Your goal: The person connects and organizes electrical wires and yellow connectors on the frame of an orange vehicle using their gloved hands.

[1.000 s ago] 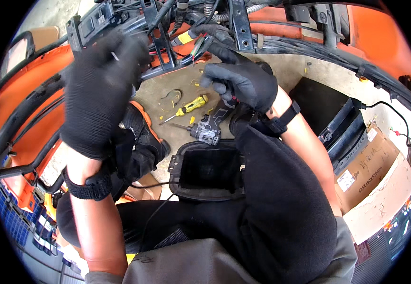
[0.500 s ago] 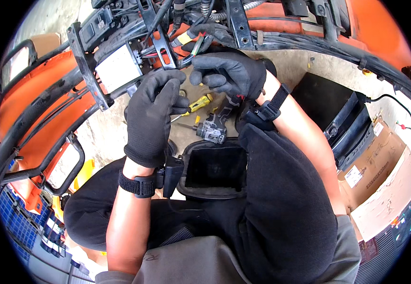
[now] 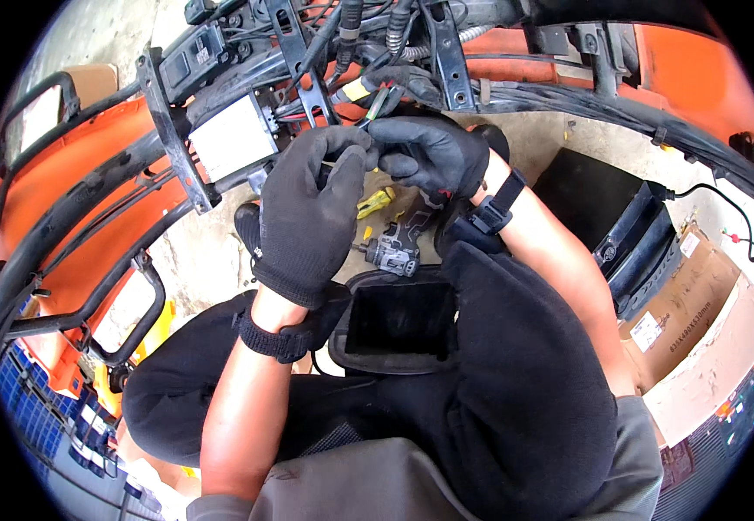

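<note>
Both my hands wear dark gloves and meet just below the vehicle frame. My left hand (image 3: pixel 312 204) is closed, its thumb and fingertips curled together. Facing it, my right hand (image 3: pixel 433 156) also has its fingers bent into a closed grip. Whatever lies between their fingertips is too small or hidden to name. Right above them a green wire (image 3: pixel 378 104) comes down near a dark gloved shape (image 3: pixel 407 82), seemingly another person's hand, partly hidden by cables. Below my hands, a yellow-handled screwdriver (image 3: pixel 375 202) and a grey-and-black power drill (image 3: pixel 396 247) lie on the floor.
Black metal frame tubes (image 3: pixel 90 195) and orange panels (image 3: pixel 103 135) surround the work spot. A white-faced box (image 3: pixel 231 139) with wires is fixed at upper left. An open black bin (image 3: pixel 398 360) stands between my legs. At right are a black case (image 3: pixel 589 200) and a cardboard box (image 3: pixel 698 313).
My left hand has moved right and closer to my right hand, with its fingers drawn nearer together. It now covers part of the screwdriver. The view has shifted slightly.
</note>
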{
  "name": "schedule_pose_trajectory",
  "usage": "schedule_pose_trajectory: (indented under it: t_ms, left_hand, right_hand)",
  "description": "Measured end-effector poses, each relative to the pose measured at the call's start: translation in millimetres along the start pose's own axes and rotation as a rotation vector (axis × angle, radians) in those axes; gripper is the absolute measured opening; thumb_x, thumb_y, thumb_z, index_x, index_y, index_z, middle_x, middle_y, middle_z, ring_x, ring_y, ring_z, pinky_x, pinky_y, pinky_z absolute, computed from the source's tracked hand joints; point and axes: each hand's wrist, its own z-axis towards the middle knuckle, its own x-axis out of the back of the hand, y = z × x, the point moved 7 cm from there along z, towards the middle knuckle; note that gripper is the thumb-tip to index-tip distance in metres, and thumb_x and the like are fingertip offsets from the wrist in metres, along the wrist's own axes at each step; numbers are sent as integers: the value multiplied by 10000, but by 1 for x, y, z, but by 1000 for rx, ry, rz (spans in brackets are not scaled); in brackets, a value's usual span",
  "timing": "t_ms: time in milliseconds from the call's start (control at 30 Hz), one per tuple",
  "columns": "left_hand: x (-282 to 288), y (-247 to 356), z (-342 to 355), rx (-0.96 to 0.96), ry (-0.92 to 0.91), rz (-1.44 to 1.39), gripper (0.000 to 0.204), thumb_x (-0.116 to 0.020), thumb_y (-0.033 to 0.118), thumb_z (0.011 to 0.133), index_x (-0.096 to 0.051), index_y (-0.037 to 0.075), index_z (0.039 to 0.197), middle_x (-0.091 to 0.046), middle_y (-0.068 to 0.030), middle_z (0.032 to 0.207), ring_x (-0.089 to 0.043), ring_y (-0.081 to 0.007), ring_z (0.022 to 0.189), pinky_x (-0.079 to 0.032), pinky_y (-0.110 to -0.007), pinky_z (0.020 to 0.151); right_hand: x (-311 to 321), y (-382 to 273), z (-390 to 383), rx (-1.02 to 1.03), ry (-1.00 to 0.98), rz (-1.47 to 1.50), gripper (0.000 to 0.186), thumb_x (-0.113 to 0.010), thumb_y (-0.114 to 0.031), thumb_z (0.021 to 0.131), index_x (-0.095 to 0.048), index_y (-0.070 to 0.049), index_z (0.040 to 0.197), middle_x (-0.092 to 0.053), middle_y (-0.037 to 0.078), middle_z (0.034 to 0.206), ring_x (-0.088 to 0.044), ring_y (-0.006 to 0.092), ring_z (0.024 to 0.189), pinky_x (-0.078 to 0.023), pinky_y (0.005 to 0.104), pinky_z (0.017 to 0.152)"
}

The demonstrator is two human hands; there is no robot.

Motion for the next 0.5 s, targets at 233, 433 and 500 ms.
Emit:
schedule_pose_trajectory:
  t_ms: [233,433,500]
  left_hand:
    - [2,12,2,-248,43,260,205,-627,102,942,-661,19,1126,-645,-66,943,-596,-128,764,-487,-249,674]
    - [-8,52,10,-601,161,505,343,-715,15,851,-665,58,1187,-606,-106,1060,-615,-195,858,-522,-314,746]
    - [-10,61,16,-622,155,491,364,-706,26,845,-632,56,1200,-591,-135,1087,-617,-284,946,-523,-372,770]
  right_hand:
    - [-3,32,2,-307,10,644,312,-579,-70,981,-599,-52,1292,-681,49,1034,-598,62,769,-480,214,605]
    - [8,-4,-12,-291,148,133,369,-616,-315,990,-616,-39,1234,-662,35,792,-586,79,619,-461,221,541]
    - [12,-16,-26,-502,229,77,369,-631,-319,980,-626,-28,1206,-651,35,727,-588,83,590,-465,229,541]
